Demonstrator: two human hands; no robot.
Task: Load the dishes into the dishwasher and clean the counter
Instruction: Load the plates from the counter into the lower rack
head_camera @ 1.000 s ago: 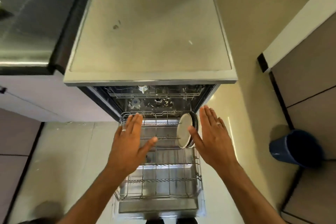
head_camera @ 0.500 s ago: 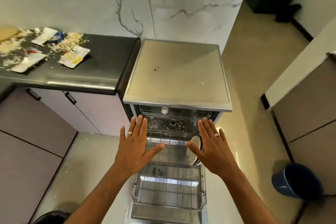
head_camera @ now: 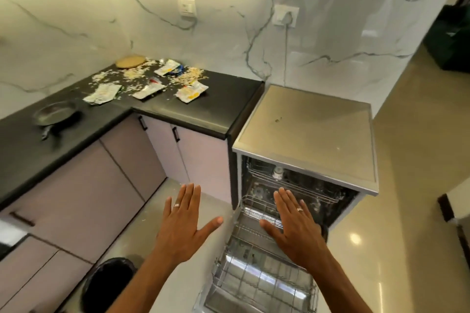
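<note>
Hands both in view, palms down, fingers straight and spread, nothing held. Left hand (head_camera: 183, 226) hangs over the pale floor (head_camera: 142, 234), just left of the dishwasher (head_camera: 307, 134); a ring shows on one finger. Right hand (head_camera: 295, 226) hangs over the pulled-out lower rack (head_camera: 262, 284), also ringed. Whether it touches the rack wires cannot be told from this angle.

Dishwasher door is down and open. Lower rack is drawn out over the door, its visible part holding nothing. Upper rack (head_camera: 287, 180) sits inside the tub; a small white item in it is too blurred to name. A dark rounded edge shows just right of the right wrist, possibly a plate rim, mostly hidden.

Dark L-shaped surface (head_camera: 193, 109) lies left of the dishwasher, touching its side. On it, near the marbled back wall: scattered pale crumbs or flakes (head_camera: 132, 75), several torn wrappers (head_camera: 192, 89) and a round tan disc (head_camera: 131, 61) at the back. A dark frying pan (head_camera: 54, 115) sits on the near-left leg of the surface, well apart from the wrappers, handle toward the camera.

Black bin (head_camera: 112, 279) stands on the floor beside the left forearm. Two wall sockets (head_camera: 187, 6) on the wall; a cord drops from the right one behind the dishwasher.
</note>
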